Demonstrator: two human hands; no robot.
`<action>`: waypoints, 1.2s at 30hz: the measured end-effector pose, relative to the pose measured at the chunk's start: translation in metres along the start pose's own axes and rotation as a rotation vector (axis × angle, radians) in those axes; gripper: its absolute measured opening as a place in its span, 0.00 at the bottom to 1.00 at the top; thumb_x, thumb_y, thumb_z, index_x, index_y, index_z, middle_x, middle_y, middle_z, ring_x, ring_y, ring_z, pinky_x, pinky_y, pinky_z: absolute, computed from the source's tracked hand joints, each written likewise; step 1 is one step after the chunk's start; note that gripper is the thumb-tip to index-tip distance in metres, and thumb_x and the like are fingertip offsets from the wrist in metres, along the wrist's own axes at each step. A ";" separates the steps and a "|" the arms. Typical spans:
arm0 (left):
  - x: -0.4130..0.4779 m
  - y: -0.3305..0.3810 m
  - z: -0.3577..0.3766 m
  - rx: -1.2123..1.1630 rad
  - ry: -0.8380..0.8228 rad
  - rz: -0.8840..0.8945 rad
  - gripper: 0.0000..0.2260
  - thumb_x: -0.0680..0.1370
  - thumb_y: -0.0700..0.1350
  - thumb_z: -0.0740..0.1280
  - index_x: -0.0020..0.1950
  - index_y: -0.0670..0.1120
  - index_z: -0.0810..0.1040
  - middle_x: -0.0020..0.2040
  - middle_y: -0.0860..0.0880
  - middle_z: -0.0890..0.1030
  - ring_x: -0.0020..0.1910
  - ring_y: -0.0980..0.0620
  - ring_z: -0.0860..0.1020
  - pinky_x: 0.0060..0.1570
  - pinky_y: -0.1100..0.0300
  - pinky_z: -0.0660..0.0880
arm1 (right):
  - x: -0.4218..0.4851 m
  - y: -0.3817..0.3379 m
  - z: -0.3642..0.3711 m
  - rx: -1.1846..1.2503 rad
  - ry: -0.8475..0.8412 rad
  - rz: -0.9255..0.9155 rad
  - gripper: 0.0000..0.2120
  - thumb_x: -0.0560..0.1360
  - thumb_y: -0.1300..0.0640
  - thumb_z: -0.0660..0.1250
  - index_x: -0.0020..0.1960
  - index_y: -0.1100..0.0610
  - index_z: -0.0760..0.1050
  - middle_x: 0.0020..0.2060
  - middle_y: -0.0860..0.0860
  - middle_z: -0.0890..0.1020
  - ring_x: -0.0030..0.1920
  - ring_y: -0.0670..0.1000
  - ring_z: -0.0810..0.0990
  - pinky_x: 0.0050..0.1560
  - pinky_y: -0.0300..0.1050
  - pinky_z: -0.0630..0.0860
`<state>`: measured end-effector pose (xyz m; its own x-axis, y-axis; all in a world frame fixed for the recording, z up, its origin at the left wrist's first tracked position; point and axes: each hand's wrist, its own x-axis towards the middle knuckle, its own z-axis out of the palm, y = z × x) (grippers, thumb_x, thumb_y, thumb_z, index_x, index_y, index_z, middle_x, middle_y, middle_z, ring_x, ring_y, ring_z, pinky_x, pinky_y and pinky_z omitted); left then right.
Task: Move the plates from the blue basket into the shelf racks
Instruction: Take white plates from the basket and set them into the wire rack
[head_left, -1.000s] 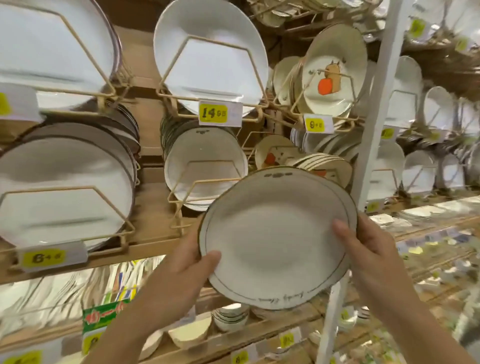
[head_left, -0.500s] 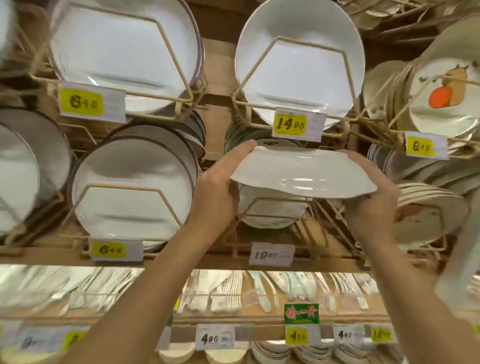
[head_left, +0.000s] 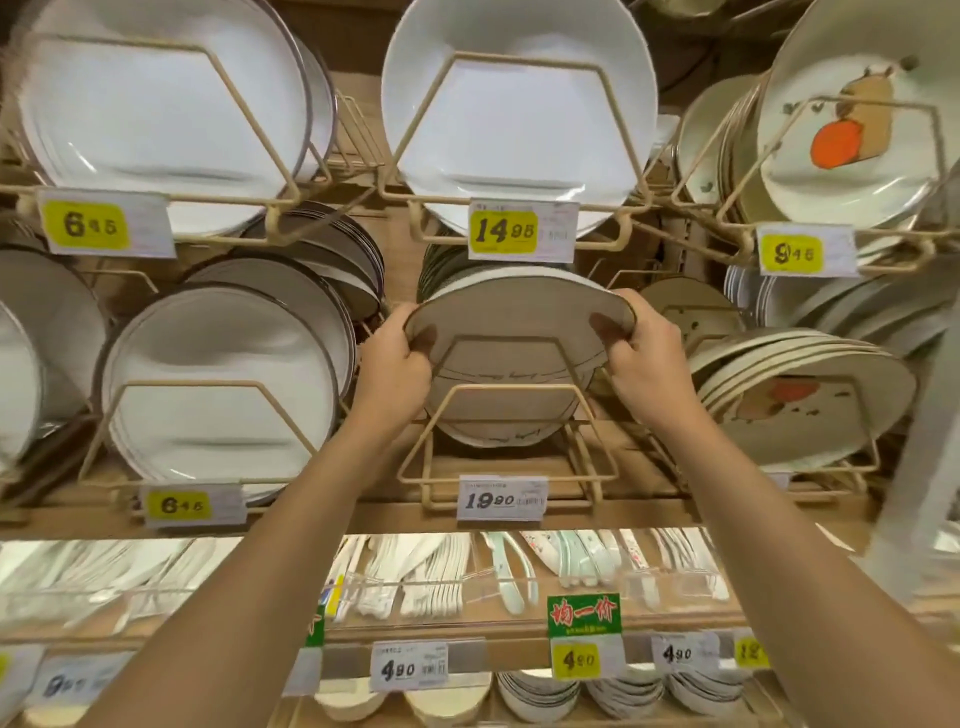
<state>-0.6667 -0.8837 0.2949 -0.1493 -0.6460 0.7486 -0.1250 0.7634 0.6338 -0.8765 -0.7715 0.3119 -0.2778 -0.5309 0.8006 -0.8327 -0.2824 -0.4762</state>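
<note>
A white plate (head_left: 511, 317) with a thin dark rim stands tilted in the beige wire rack (head_left: 506, 431) at the middle of the shelf, behind the rack's front frame and in front of other stacked plates. My left hand (head_left: 397, 358) grips its left edge. My right hand (head_left: 636, 353) grips its right edge, thumb on the plate's face. The blue basket is out of view.
Neighbouring racks hold large white plates at the left (head_left: 223, 384), above (head_left: 519, 114), and cartoon-printed plates at the right (head_left: 800, 400). Price tags (head_left: 501, 499) hang on the wooden shelf edge (head_left: 363, 522). Ceramic spoons (head_left: 441, 577) and bowls fill lower shelves. A white post (head_left: 919, 467) stands at right.
The plate, held flat above the rack half a second ago, has been tipped upright and lowered behind the rack's front wire. Both hands still hold its edges.
</note>
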 end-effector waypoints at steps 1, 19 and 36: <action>-0.001 0.000 0.001 0.007 -0.003 -0.021 0.16 0.76 0.30 0.59 0.59 0.43 0.77 0.50 0.50 0.80 0.52 0.53 0.76 0.46 0.71 0.70 | -0.001 0.000 0.001 -0.004 -0.015 0.038 0.16 0.77 0.69 0.58 0.59 0.54 0.75 0.47 0.49 0.79 0.48 0.49 0.76 0.44 0.36 0.69; -0.002 0.010 0.010 -0.776 -0.154 -0.358 0.27 0.82 0.62 0.47 0.55 0.49 0.82 0.51 0.47 0.85 0.50 0.52 0.84 0.40 0.63 0.80 | 0.005 0.008 0.029 1.011 -0.096 0.647 0.32 0.75 0.29 0.52 0.65 0.49 0.76 0.55 0.52 0.84 0.55 0.51 0.83 0.49 0.46 0.81; 0.006 -0.028 0.018 -0.718 -0.091 -0.353 0.23 0.78 0.64 0.53 0.61 0.54 0.79 0.59 0.47 0.82 0.62 0.48 0.79 0.67 0.44 0.70 | 0.020 0.016 0.051 0.629 0.186 0.706 0.18 0.83 0.52 0.50 0.64 0.57 0.73 0.56 0.52 0.79 0.51 0.49 0.77 0.45 0.40 0.75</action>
<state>-0.6816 -0.9090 0.2775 -0.3017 -0.8230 0.4813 0.4764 0.3071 0.8239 -0.8708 -0.8271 0.3019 -0.7331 -0.6225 0.2741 -0.0507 -0.3518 -0.9347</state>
